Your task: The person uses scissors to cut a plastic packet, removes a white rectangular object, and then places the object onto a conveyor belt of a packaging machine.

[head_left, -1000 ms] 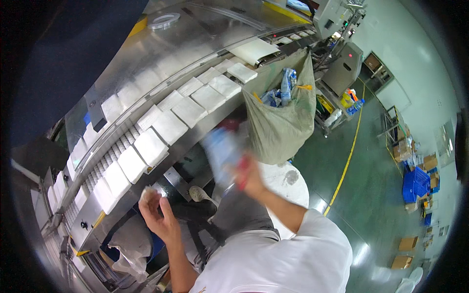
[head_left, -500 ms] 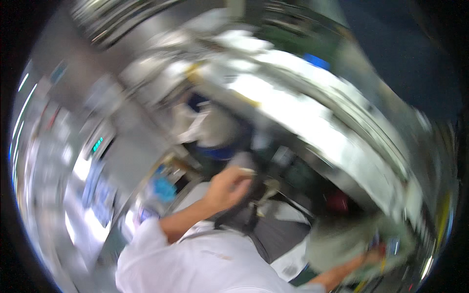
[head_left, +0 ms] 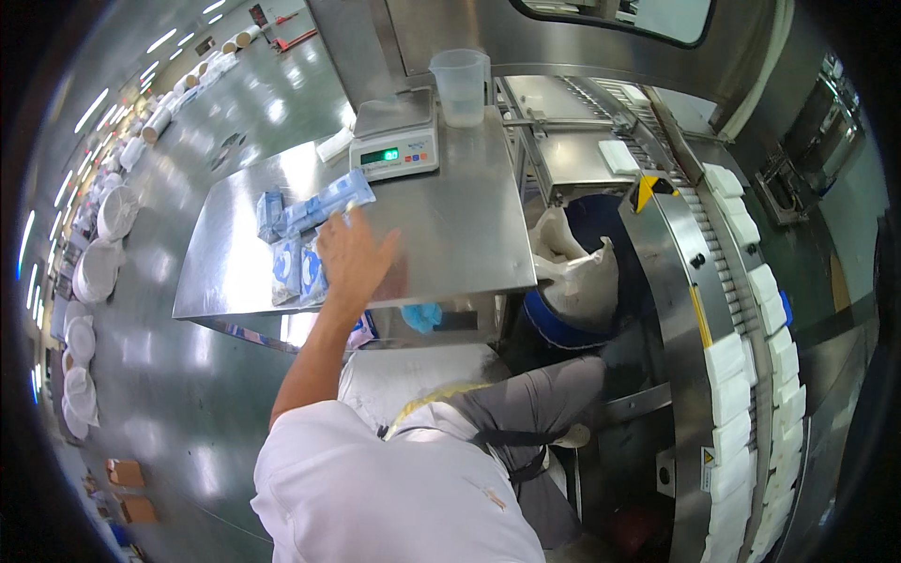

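Note:
My left hand [head_left: 351, 265] reaches over the steel table [head_left: 450, 239], its fingers apart. The fingertips are next to a long blue-and-white soft packet [head_left: 336, 195]; whether they touch it I cannot tell. Several similar packets lie close by: a small one [head_left: 271, 216] at the left, and two in clear wrap [head_left: 285, 268] beside my wrist. Just beyond them stands a white digital scale [head_left: 394, 150] with a lit green display and a bare metal pan. My right hand is out of view.
A clear plastic jug [head_left: 461, 86] stands right of the scale. On my right, a roller conveyor [head_left: 699, 211] carries rows of white folded pads [head_left: 727, 385]. A blue bin [head_left: 563, 319] with a white sack sits between table and conveyor. A blue crumpled thing [head_left: 421, 317] lies under the table edge.
My view has swung left from the conveyor to the table and is sharper. My left hand now lies over the packets. My right hand, at the lower right before, has left view.

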`<act>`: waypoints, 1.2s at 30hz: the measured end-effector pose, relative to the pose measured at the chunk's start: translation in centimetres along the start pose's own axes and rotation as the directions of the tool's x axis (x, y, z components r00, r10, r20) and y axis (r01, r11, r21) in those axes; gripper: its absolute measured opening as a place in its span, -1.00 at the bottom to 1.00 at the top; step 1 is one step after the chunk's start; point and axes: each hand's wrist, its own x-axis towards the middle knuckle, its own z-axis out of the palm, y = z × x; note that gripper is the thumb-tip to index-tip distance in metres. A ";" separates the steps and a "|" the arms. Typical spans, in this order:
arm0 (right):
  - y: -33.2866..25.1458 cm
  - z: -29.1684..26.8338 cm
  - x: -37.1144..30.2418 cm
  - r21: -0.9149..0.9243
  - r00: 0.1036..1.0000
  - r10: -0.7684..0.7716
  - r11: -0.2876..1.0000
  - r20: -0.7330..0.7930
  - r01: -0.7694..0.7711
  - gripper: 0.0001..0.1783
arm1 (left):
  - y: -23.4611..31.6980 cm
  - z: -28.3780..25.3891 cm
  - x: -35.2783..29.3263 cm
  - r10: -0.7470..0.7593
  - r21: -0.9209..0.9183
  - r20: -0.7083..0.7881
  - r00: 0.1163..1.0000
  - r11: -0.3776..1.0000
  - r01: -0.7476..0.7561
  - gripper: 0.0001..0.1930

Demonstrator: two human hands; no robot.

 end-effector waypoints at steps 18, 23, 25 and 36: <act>-21.4 9.0 -5.6 0.612 0.675 -0.317 0.750 0.666 -0.252 -0.52 | -2.5 4.9 5.9 0.575 -0.509 0.205 0.792 0.754 -0.415 -0.19; -22.1 7.6 -9.0 0.517 0.525 -0.344 0.826 0.779 -0.225 -0.57 | 3.4 1.3 5.4 0.714 -0.316 -0.031 0.699 0.657 -0.685 -0.33; -22.3 6.2 -9.4 0.515 0.521 -0.318 0.807 0.792 -0.290 -0.53 | 5.1 1.3 4.8 0.654 -0.243 -0.021 0.757 0.731 -0.638 -0.25; -23.7 4.7 -7.0 0.296 0.289 -0.166 0.019 0.943 -0.955 -0.56 | 17.0 -1.1 -7.2 0.961 -0.976 -0.123 0.250 -0.072 -0.204 -0.11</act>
